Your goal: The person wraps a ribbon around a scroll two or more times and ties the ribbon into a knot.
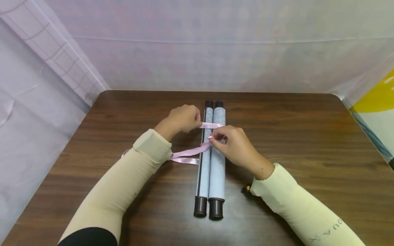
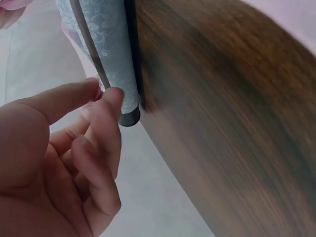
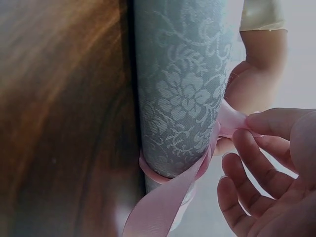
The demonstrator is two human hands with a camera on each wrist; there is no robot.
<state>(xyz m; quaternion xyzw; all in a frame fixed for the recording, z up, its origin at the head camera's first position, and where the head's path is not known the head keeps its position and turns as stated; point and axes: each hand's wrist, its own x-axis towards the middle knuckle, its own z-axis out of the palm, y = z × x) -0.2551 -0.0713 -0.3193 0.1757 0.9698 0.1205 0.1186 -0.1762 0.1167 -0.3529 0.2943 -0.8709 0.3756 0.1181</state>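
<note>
Pink ribbon (image 1: 191,151), pinched mid-frame by left hand (image 1: 183,119) and right hand (image 1: 235,145), may slip along rolls (image 1: 217,174) if tugged unevenly.

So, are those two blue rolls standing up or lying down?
Lying down: the head view shows both rolls stretched lengthwise along the table, side by side, dark caps at either end.

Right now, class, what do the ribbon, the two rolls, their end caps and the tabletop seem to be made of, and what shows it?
Ribbon: probably satin, smooth with a soft sheen.
Rolls: likely brocade-like fabric or paper covering; a woven-looking floral pattern shows.
End caps: dark, glossy; plastic or lacquered wood, unclear which.
Tabletop: wood or wood-look laminate, with brown grain and slight shine.
</note>
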